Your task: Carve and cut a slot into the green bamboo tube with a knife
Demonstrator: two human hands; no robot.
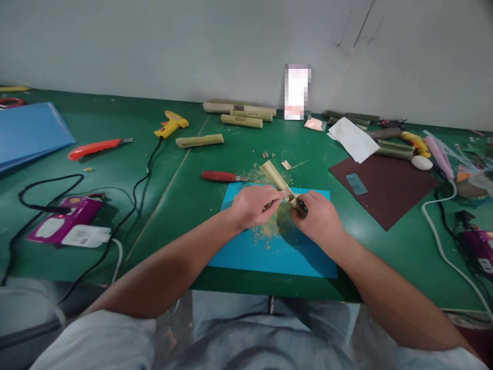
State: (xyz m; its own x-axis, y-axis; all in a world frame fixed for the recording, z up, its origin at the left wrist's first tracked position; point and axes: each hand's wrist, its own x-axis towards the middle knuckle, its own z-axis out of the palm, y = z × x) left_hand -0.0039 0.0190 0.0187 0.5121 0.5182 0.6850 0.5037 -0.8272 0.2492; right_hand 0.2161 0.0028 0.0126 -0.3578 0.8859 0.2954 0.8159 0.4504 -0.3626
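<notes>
Sheet [254, 262] lay on bench [239, 154]; bamboo piece [274, 176] above its far edge, between left hand [258, 205] and right hand [319, 213]. Knife [219, 176] near sheet's far left corner; glue gun [171, 125] farther back, left. Bamboo lengths [242, 121] sat behind, near wall [154, 46]. Card [389, 190] lay right, paper [352, 141] overlapping it.

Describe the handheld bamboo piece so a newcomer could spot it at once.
On the green tabletop, find the blue sheet strewn with shavings. Above it, the left hand and right hand hold a pale bamboo piece, its free end pointing away and leftward. Unlike the bamboo pieces lying near the grey wall, this one is held.
</notes>
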